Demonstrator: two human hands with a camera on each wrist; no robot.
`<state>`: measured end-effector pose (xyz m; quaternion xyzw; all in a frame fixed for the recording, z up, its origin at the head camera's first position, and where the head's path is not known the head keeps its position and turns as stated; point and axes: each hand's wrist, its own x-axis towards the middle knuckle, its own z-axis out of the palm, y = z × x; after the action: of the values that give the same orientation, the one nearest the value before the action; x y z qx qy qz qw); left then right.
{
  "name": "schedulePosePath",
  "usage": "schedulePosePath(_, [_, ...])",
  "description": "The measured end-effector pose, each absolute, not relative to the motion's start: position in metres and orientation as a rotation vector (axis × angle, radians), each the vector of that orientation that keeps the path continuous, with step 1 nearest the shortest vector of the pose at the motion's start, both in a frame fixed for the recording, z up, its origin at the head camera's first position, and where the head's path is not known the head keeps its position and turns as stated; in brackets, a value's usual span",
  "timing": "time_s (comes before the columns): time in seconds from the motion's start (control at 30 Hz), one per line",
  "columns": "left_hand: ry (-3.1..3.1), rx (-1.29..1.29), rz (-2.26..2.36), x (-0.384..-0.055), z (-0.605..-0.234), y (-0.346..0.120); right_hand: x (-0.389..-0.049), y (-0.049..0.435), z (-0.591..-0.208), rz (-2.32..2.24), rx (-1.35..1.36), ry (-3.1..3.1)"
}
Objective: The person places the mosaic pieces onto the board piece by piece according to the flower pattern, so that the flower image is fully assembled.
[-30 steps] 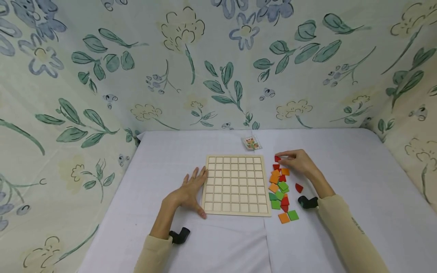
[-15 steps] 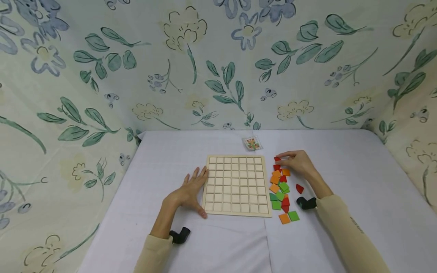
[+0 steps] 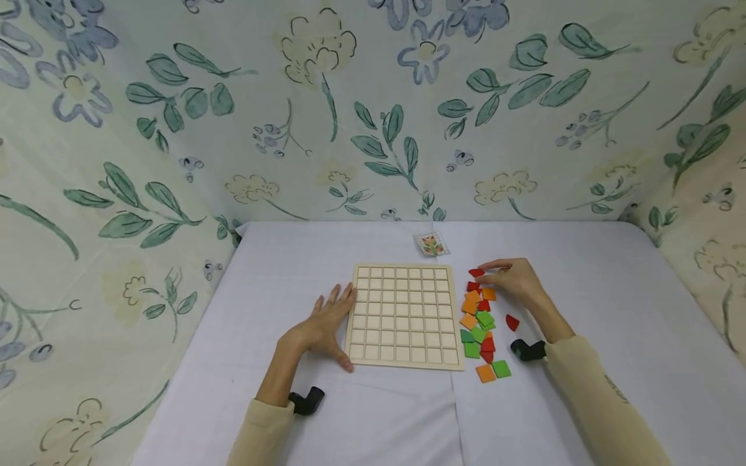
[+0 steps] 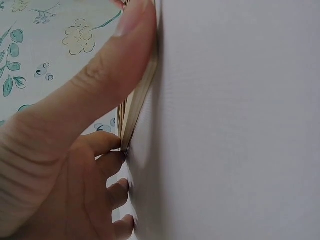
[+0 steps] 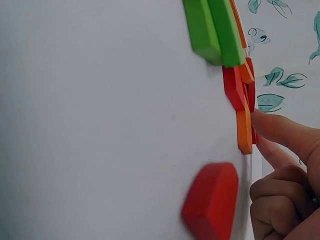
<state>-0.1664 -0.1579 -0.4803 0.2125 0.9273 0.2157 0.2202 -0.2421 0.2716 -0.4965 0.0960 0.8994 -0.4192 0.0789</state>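
Observation:
A pale wooden grid board (image 3: 403, 316) lies on the white table in the head view. My left hand (image 3: 324, 331) rests along its left side, fingers spread, with the thumb by the near left corner. In the left wrist view that thumb (image 4: 107, 70) lies against the board's edge (image 4: 134, 107). Right of the board, my right hand (image 3: 513, 279) pinches a red curved tile (image 3: 476, 272) between thumb and index finger, at the far end of a scattered row of tiles. The right wrist view hides this tile behind an orange tile (image 5: 244, 131) and others.
Loose green tiles (image 3: 484, 318), orange tiles (image 3: 469, 321) and red tiles line the board's right side, some overlapping. One red tile (image 3: 511, 322) lies apart, under the right forearm. A small clear packet (image 3: 432, 244) with a coloured pattern sits behind the board. Floral cloth hangs beyond the table.
The red tile at my right fingertips has turned and shifted slightly right, and the right hand has drawn back a little with it. My left hand stays on the board's side.

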Motion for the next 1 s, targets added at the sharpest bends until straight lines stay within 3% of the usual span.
schedulePosePath(1.0, [2.563,0.587,0.584,-0.1665,-0.4791,-0.1574,-0.2400,0.2642,-0.4887,-1.205,0.207,2.745])
